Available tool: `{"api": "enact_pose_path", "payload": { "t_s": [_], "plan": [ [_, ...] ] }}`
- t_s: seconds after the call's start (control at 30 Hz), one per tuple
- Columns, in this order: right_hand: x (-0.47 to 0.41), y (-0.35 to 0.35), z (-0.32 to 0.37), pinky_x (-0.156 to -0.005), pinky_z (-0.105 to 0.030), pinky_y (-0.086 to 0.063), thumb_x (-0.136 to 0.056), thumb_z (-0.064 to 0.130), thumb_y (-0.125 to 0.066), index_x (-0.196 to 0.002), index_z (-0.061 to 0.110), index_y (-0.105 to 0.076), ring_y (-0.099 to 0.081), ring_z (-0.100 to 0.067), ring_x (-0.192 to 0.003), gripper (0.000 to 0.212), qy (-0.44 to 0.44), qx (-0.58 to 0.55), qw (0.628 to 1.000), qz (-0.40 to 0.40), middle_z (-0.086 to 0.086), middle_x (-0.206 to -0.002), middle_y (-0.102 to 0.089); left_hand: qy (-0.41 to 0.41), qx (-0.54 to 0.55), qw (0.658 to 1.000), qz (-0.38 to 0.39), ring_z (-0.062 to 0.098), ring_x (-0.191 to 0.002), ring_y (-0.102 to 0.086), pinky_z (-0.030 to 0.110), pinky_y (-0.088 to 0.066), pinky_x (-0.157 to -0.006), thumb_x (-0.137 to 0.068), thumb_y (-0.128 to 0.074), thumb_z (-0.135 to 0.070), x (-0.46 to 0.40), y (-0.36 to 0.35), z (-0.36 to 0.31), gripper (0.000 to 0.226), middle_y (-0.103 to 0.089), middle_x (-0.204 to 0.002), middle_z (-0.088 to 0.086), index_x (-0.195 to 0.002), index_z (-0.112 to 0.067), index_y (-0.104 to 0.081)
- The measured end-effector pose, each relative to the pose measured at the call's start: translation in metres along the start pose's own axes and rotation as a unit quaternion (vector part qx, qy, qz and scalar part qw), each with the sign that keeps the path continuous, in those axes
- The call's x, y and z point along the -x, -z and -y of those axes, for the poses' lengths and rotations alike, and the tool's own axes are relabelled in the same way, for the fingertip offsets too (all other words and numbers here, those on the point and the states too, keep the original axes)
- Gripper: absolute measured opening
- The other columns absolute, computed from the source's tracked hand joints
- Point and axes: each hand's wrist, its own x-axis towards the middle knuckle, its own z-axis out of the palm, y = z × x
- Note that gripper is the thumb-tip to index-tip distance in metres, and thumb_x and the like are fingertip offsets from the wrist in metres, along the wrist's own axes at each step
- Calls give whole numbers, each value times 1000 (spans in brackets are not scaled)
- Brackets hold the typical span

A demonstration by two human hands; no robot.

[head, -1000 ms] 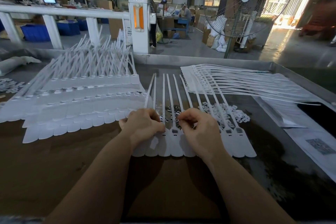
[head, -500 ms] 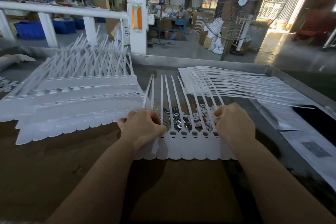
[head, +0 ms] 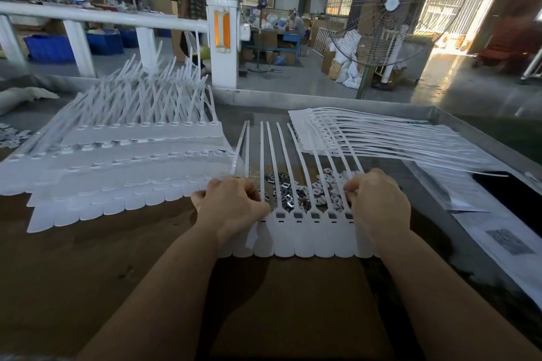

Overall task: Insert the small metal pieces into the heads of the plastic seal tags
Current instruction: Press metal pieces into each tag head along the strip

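Brown table (head: 88,267) with white seal tags (head: 305,231) in rows, small metal pieces (head: 289,195) (a shiny heap), and papers (head: 498,240).

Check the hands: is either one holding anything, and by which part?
Left hand grips the strip of seal tags at its left end, fingers curled over the heads. Right hand curls at the strip's right end; whether it pinches a metal piece cannot be told.

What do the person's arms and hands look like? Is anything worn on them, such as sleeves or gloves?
Both forearms are bare, with no sleeve in view. The left hand and the right hand wear no gloves. No ring, watch or bracelet shows on the visible sides of the hands and wrists.
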Motion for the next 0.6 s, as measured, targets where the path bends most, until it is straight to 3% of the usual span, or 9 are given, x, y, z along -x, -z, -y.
{"api": "enact_pose_path", "payload": {
  "t_s": [0.23,0.37,0.53,0.6],
  "plan": [
    [-2,-2,-4,-86,-32,-44,-91,10,-55,-106,22,-68,-53,-17,-96,23,14,-3,999,-39,-2,-101,-65,3,-3,1000,-7,12,-92,-33,33,-15,-79,-71,-63,-35,2,2,-1,15,-44,-78,-18,-61,-32,-51],
    [1,7,9,-81,-28,-48,-92,13,-55,-106,18,-70,-60,-15,-89,21,36,-160,985,-48,-2,-98,-70,-1,8,1000,-12,12,-93,-34,33,-14,-77,-70,-64,-34,3,4,-2,14,-50,-81,-15,-62,-33,-53],
    [13,8,33,-71,-11,-45,-89,11,-60,-98,14,-71,-61,-7,-77,15,99,-282,954,23,3,-89,-68,-13,12,999,-34,10,-92,-35,31,-11,-76,-73,-61,-31,6,7,-7,9,-53,-84,-15,-66,-35,-56],
    [20,4,41,-71,-10,-44,-89,10,-60,-96,15,-71,-59,-4,-76,14,125,-308,942,48,9,-84,-64,-30,29,997,-64,11,-92,-41,32,-14,-77,-75,-59,-28,8,8,-9,9,-55,-80,-17,-70,-35,-58]
  ]
}}
